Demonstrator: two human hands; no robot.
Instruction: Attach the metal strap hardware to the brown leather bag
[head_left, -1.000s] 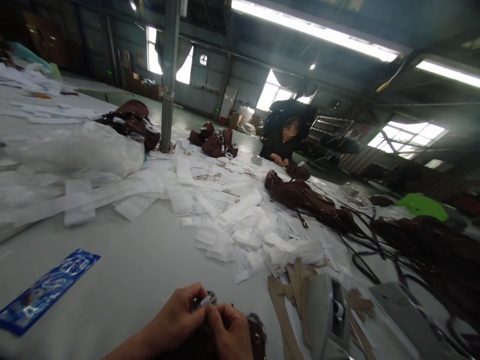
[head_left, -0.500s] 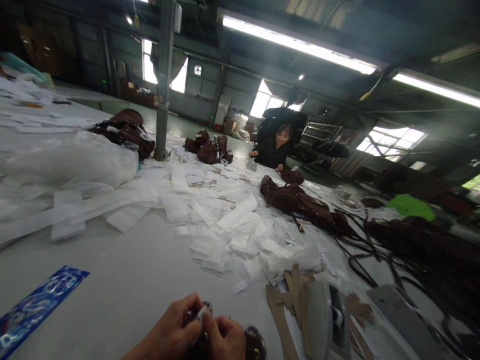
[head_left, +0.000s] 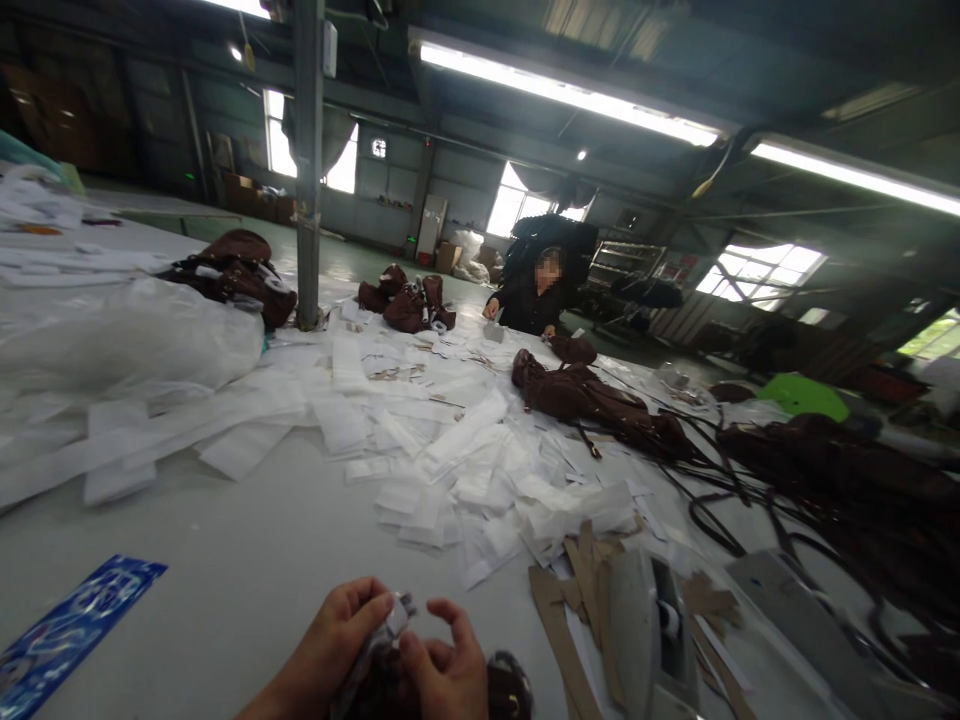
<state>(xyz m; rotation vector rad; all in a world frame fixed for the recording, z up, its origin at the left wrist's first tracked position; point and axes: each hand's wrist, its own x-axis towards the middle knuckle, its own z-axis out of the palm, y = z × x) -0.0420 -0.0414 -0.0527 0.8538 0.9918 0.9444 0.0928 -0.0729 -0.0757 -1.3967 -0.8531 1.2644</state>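
Note:
At the bottom edge, my left hand (head_left: pixel 337 640) pinches a small pale wrapped piece (head_left: pixel 390 620) fixed to a dark brown bag part (head_left: pixel 506 688). My right hand (head_left: pixel 442 670) sits just to its right, thumb against the same piece and forefinger curled up above it. Both hands rest low over the grey table (head_left: pixel 247 560). What lies under my palms is hidden.
White paper strips (head_left: pixel 465 450) are heaped across the middle. Brown bags (head_left: pixel 592 400) and dark straps (head_left: pixel 720 500) lie to the right, cardboard pieces (head_left: pixel 577 580) and a grey tool (head_left: pixel 645 630) near my hands. A blue packet (head_left: pixel 67 630) lies left. A person (head_left: pixel 536 290) works at the far side.
The view has tilted and shifted slightly. My right forefinger has lifted off the pale piece, and my left hand has turned it more upright.

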